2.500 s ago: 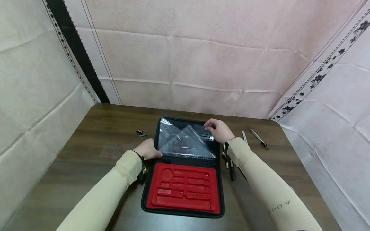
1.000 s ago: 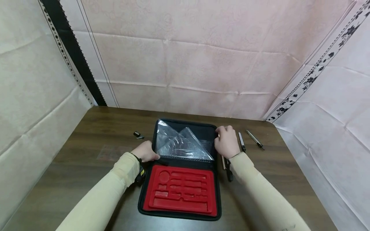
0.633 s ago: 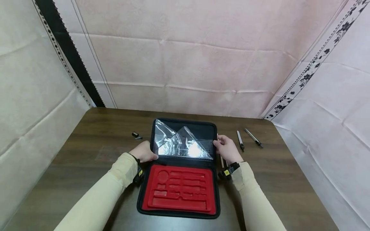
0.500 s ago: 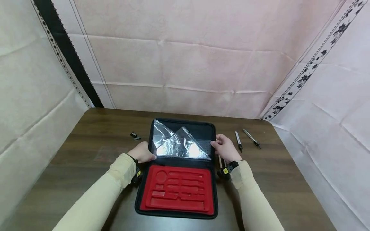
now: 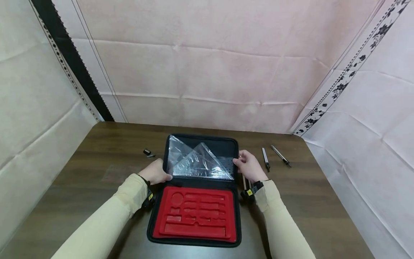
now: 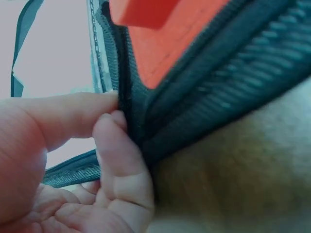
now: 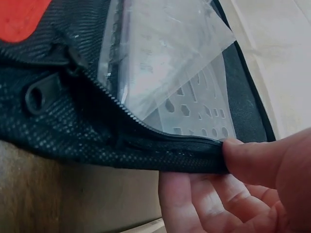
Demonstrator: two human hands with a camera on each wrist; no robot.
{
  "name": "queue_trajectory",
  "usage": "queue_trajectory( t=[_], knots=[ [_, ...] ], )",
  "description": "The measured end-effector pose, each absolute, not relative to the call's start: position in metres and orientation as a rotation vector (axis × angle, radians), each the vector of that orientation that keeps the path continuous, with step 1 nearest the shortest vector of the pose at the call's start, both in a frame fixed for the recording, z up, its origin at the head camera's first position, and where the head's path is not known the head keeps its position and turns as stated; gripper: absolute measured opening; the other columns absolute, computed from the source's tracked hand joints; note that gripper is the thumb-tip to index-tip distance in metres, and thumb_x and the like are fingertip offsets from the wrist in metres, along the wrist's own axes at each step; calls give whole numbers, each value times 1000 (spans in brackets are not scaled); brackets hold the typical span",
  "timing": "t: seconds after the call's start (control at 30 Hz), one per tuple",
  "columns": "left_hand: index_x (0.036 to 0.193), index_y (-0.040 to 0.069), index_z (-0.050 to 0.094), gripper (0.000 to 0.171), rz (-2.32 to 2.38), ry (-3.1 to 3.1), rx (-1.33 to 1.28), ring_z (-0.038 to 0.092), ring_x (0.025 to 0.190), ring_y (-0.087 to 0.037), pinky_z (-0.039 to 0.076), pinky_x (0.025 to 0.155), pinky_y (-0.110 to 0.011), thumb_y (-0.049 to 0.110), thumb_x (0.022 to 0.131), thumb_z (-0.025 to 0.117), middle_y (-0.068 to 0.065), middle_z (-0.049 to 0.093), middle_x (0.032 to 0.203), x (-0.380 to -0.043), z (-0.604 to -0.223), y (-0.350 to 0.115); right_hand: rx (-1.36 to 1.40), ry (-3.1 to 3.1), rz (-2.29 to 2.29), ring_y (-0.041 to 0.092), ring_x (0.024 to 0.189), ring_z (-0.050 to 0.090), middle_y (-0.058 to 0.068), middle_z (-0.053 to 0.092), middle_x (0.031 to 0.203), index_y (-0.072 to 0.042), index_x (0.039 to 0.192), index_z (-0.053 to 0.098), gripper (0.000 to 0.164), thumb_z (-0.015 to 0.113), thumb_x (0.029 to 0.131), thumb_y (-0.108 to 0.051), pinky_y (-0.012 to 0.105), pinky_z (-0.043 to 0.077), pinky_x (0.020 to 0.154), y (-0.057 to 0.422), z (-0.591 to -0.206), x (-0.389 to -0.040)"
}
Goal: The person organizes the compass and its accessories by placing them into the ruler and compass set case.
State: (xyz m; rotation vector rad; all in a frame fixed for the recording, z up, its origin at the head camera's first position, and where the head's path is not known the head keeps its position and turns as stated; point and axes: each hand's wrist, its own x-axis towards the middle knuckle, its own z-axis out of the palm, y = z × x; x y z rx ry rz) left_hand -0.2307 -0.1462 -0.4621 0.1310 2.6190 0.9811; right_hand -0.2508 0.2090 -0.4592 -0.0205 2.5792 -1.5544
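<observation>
A black zippered case [image 5: 222, 144] lies spread open on the table, its lid half at the far side. Moulded slots mark the red tray [image 5: 194, 231] in the near half. Inside the lid sit two clear set squares [image 5: 202, 163], and a stencil template [image 7: 187, 109] shows partly behind them in the right wrist view. My left hand [image 5: 155, 172] pinches the case's left edge near the fold, thumb inside. On the opposite side my right hand [image 5: 249, 167] grips the lid's right edge between thumb and curled fingers, by the zip [image 7: 131, 114].
Two slim silver-and-black drawing tools, a nearer one [image 5: 265, 159] and a farther one [image 5: 280, 156], lie right of the case. Another tool [image 5: 244, 182] is partly hidden by the right wrist. Small black and grey pieces [image 5: 147, 151] lie at left. Pale cloth [image 5: 200, 72] hangs behind the table.
My right hand has gone from the stencil template inside the lid to the lid's right edge. The template now sits lower, behind the set squares. My left hand keeps its hold.
</observation>
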Motion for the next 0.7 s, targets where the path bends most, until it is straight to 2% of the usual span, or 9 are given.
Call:
queue_trajectory(
  t=[0.07,0.2,0.27,0.4,0.5,0.6,0.7],
  knots=[
    [92,-4,55,24,1041,2594,124,61,62,-17,49,65,-32,9,84,72,-9,61,73,-227,-462,-148,-25,2583,-1546,29,87,58,17,62,94,-9,114,54,18,58,98,-18,42,53,78,209,-460,-250],
    [123,-9,42,53,1157,2541,80,66,75,-20,52,75,-39,17,88,71,-17,60,95,-223,-456,-159,-62,2592,-1591,31,88,57,16,62,94,-9,112,55,17,59,98,-17,44,52,78,209,-460,-250],
    [132,-8,38,63,1162,2565,71,66,84,-23,52,78,-42,24,90,70,-22,59,106,-224,-451,-172,-92,2595,-1616,32,87,57,17,63,93,-9,111,55,16,59,98,-17,46,52,78,209,-458,-250],
    [130,-9,44,64,1035,2702,116,59,101,-36,47,86,-48,29,87,72,-28,55,117,-227,-444,-215,-139,2606,-1623,32,84,56,18,63,92,-8,109,54,15,60,97,-15,47,52,77,210,-458,-251],
    [126,-8,50,64,822,2779,146,47,110,-50,40,89,-59,28,81,78,-32,51,123,-225,-442,-249,-136,2620,-1619,29,83,56,16,64,92,-8,108,54,14,60,97,-14,46,53,76,212,-460,-251],
    [129,-4,51,71,648,2800,137,37,110,-60,34,83,-67,32,76,82,-37,42,128,-219,-444,-276,-134,2620,-1624,29,85,57,16,64,93,-8,109,55,14,60,97,-14,45,53,76,212,-461,-251],
    [131,0,49,77,608,2796,100,34,103,-60,32,76,-66,39,74,83,-41,34,126,-214,-449,-293,-142,2605,-1632,31,88,57,17,64,95,-8,109,55,15,60,97,-14,47,52,78,211,-462,-251]
  ],
)
